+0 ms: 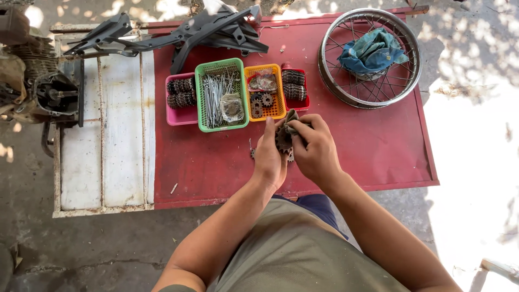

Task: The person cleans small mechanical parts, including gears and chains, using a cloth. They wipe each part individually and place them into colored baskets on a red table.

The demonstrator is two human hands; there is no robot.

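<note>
— Forearms come up from the bottom of the view and meet over the red table [216, 162]. What sits between them?

— A small toothed sprocket [283, 139], dark and greasy. The left hand [270, 157] pinches it from one side, and the right hand [313, 148] presses a bit of rag [292, 120] against it from the other. Both hands are closed on it, so it hangs just above the tabletop, not resting on it.

— What could go wrong, in your view?

— Slipping, I would judge. Grease on the teeth makes for a poor hold, and if the left fingers ease off, the sprocket could drop onto another small metal part [252, 152] lying just below that hand, or roll off the near edge.

— And the teeth?

— They could catch the rag or nick a fingertip if the wiping goes too fast.

— Anything close enough to be knocked?

— Just beyond the grip stand four baskets: pink [178, 115], green [201, 97] with long spokes, orange [273, 112] with more sprockets, and a red one [306, 103]. A sudden jerk forward could tip the orange one. The spoked wheel rim [327, 81], with a blue cloth [373, 51] in it, lies well off to the right.
</note>
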